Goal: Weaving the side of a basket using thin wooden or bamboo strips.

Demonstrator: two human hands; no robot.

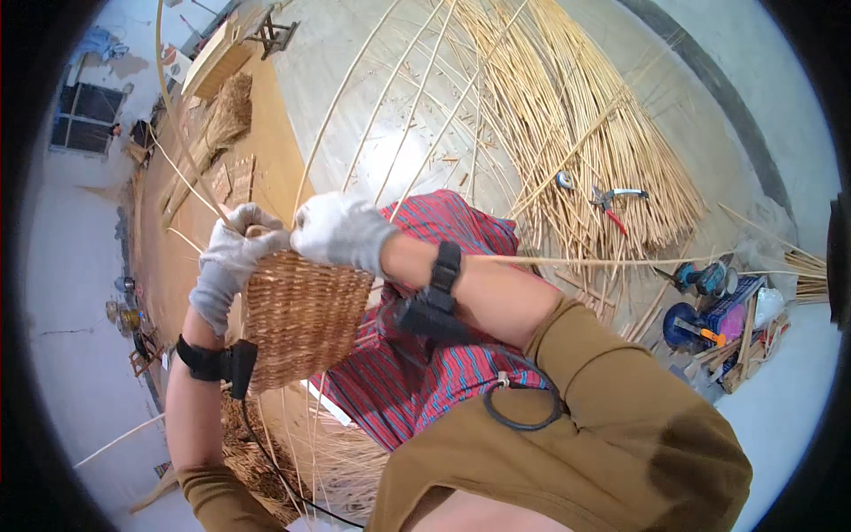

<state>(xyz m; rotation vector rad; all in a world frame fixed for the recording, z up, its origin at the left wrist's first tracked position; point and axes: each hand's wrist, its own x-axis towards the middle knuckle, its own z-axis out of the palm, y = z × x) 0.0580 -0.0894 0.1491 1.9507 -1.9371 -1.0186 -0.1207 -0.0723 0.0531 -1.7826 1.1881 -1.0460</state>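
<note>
The gloved left hand (238, 244) is closed on the upper edge of the brown woven piece (306, 319), which is beside the red striped cloth (448, 223), and the gloved right hand (341, 230) has its fingers together at this same edge, but I cannot tell what they pinch.

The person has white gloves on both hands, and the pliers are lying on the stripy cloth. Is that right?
Not quite: the pliers lie on the stick pile, not on the stripy cloth, as the head view shows. The left hand and right hand do wear white gloves.
</note>
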